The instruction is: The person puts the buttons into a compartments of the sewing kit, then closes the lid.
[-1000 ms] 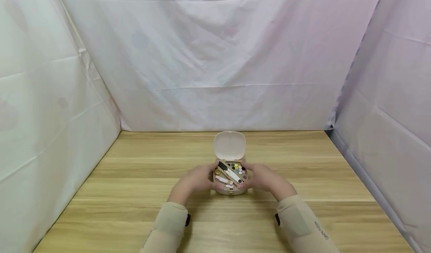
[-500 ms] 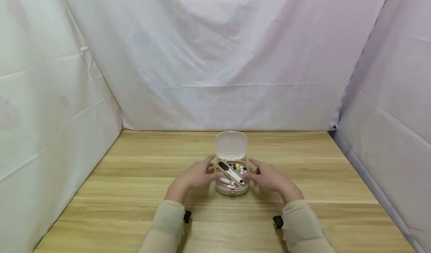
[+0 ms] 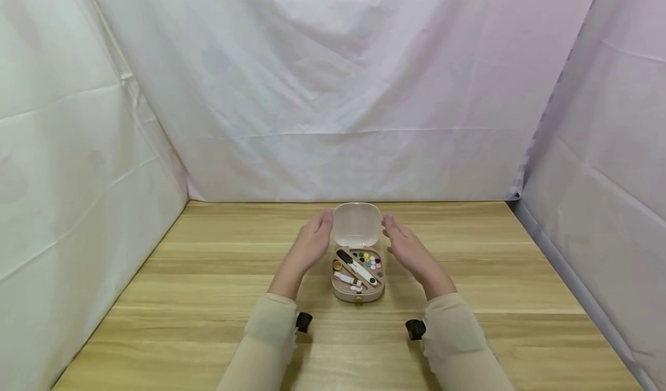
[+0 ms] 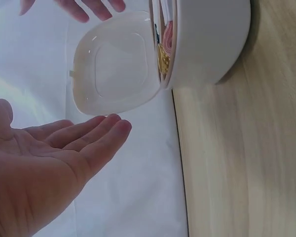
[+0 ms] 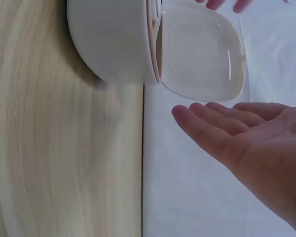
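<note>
A small white sewing box (image 3: 359, 296) stands on the table with its lid (image 3: 356, 224) raised upright. Its tan tray holds black-and-white thread snips (image 3: 358, 268) lying diagonally, coloured buttons (image 3: 369, 260), a yellowish ring-like piece (image 3: 337, 265) and a pale pink-and-white item (image 3: 347, 279) too small to name. My left hand (image 3: 313, 242) is beside the lid's left edge, fingers extended. My right hand (image 3: 408, 249) mirrors it at the right edge, fingers also extended. In the left wrist view, fingertips (image 4: 119, 129) lie at or very near the lid's rim; contact cannot be told.
The wooden table (image 3: 208, 298) reaches back to a white cloth curtain (image 3: 333, 90). Cloth also hangs at the left (image 3: 78, 148) and right sides. Black wrist cameras (image 3: 304, 322) sit on both sleeves.
Both hands have let go of the tray's sides, drawn apart, then moved up and away to either side of the raised lid. The tray sits in the box.
</note>
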Tool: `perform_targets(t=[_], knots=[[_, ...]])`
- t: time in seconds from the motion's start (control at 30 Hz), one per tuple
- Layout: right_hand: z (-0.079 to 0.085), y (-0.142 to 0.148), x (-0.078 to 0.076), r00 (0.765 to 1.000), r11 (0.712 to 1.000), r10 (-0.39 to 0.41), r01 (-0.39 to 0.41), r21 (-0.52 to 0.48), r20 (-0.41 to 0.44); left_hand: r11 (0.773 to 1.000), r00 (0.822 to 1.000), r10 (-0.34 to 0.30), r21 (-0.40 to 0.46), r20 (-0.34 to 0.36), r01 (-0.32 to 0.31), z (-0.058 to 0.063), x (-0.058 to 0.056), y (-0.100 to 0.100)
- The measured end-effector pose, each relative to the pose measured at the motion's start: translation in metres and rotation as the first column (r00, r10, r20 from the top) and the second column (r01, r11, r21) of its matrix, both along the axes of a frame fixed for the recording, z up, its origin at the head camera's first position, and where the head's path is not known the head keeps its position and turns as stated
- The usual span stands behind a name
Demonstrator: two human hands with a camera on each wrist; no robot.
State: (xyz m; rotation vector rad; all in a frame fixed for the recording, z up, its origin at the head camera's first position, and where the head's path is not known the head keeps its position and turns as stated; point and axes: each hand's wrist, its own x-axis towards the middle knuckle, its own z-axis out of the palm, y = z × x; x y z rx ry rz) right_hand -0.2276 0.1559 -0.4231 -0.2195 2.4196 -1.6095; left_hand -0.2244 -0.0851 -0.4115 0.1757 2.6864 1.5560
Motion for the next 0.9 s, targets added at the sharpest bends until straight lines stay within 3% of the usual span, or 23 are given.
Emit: perform_targets(t=[0.17,0.5,0.9], knots=[[-0.002,-0.002,0.0,1.0,0.998,0.009,-0.01,-0.069,-0.018,1.0,1.0,-0.021,0.016,-0.016,0.021,0.002,0.001,0.003],[-0.005,-0.002,0.006,0.999,0.998,0.02,-0.023,-0.05,-0.045,0.998,0.998,-0.049,0.041,-0.039,0.051,0.003,0.005,0.002],[-0.004,0.004,0.03,0.992,0.994,0.069,-0.077,-0.075,-0.103,0.996,0.998,-0.006,0.086,-0.058,0.011,0.0,0.03,-0.004]])
